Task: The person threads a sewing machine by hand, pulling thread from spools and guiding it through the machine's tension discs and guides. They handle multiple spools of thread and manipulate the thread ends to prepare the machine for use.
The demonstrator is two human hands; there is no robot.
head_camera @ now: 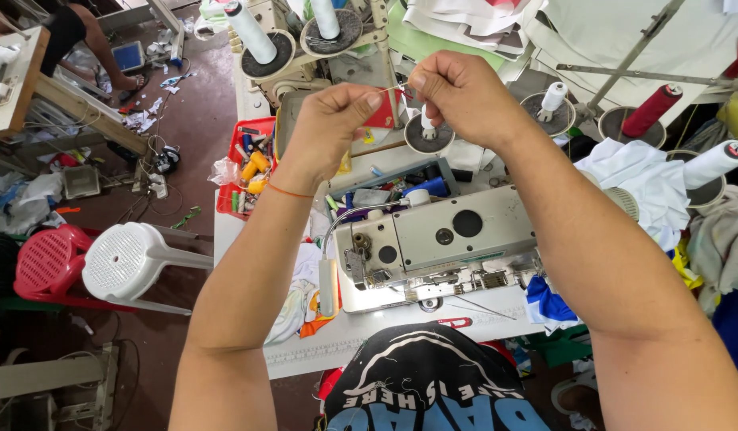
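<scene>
Here, one grey sewing machine [445, 239] sits on the white tabletop [369, 331] and serves as the landmark for everything else. Beyond the machine, at the far edge, stands a thread rack with several spool plates: two white cones [249, 32] at its left end, two small white spools [554, 97] behind and to the right of the machine, one red spool [652, 110] further right, and one more white spool [716, 164] at the far right. To the right of the machine lies a heap of white cloth [640, 179]. To the left of the machine, on the floor, are two plastic stools, one white [133, 259] and one red [45, 263], side by side. Just behind the machine's left end stands one red bin [243, 164] holding small bobbins of yellow, orange and blue thread.

Above the machine, both hands are raised close together. The left hand [333, 120] is pinched shut, thumb against forefinger, and the right hand [457, 92] is pinched likewise. Between them runs one fine thread [394, 88], held taut by both, in front of the thread rack. One thin orange band [289, 191] circles the left wrist.
</scene>
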